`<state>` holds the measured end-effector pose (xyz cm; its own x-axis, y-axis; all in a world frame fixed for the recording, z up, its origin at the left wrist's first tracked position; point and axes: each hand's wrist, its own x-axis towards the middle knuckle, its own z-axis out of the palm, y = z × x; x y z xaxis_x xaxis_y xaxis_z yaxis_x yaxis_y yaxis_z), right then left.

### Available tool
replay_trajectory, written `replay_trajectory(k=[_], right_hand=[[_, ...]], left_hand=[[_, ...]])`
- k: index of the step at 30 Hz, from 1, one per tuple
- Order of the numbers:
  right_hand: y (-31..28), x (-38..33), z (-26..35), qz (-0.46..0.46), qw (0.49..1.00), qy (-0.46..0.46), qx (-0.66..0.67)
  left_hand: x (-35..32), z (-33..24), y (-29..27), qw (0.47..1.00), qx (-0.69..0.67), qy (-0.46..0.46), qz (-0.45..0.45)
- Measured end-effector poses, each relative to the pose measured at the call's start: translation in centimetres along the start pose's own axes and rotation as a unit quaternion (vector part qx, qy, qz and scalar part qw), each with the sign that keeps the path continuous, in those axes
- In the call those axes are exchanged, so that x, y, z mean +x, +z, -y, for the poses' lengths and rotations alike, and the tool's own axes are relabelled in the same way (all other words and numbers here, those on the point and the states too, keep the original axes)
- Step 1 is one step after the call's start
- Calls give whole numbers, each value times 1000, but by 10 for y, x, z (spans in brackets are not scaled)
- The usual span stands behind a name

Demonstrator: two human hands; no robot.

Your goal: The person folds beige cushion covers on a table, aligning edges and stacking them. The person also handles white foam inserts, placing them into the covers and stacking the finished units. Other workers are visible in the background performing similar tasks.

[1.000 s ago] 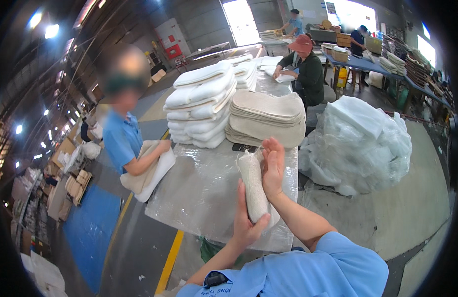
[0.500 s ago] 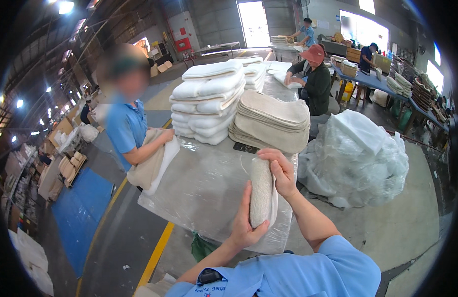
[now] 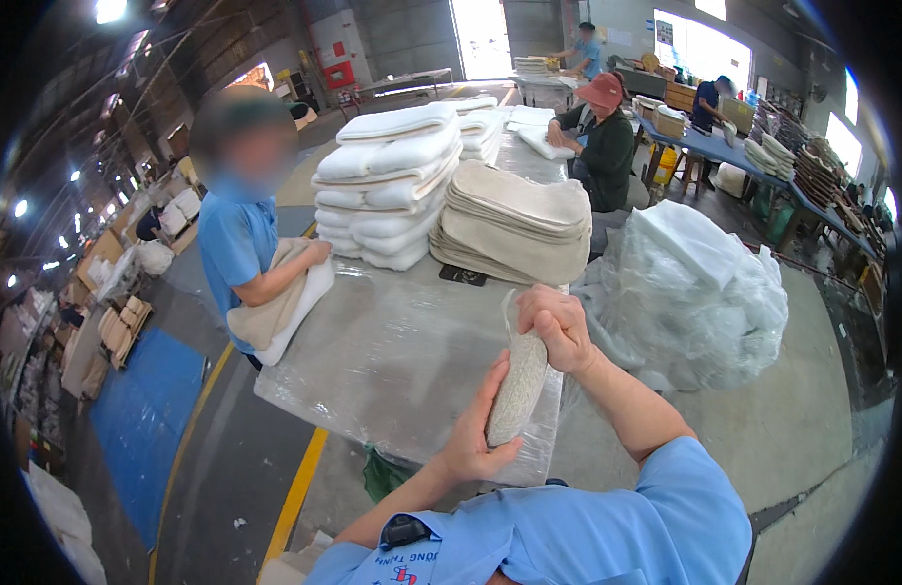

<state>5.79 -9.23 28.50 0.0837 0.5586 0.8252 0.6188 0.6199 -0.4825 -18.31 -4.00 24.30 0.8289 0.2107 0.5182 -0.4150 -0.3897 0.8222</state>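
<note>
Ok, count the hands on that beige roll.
2 on the beige roll: the left hand cups its lower left side, the right hand is closed at its upper end.

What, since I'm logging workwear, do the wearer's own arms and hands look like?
The right arm wears a short, light-blue sleeve, its fabric plain where visible; the forearm below it is bare. The left hand and right hand are ungloved. No watch, cable or marking shows on either forearm.
</note>
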Motion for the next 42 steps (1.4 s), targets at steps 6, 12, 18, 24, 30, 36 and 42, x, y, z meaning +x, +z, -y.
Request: replay_trajectory(k=[6,12,18,24,30,36,42], right_hand=[[-13,1,15,82,992,78,-51],[-9,1,35,115,967,225,-2],[4,-25,34,-34,925,215,312],[14,-32,46,-73,992,27,102],[20,-31,54,-26,999,6,-17],[22,-23,77,18,996,85,-29],[35,-29,88,38,991,123,-21]], left_hand=[[7,-23,3,997,70,-17,0],[17,-48,10,969,222,-104,-6],[8,-64,15,962,248,-110,-14],[-1,-56,10,969,238,-66,-21],[2,-74,0,966,245,-69,39],[11,-77,16,936,352,-13,-13],[7,-82,17,927,358,-105,28]])
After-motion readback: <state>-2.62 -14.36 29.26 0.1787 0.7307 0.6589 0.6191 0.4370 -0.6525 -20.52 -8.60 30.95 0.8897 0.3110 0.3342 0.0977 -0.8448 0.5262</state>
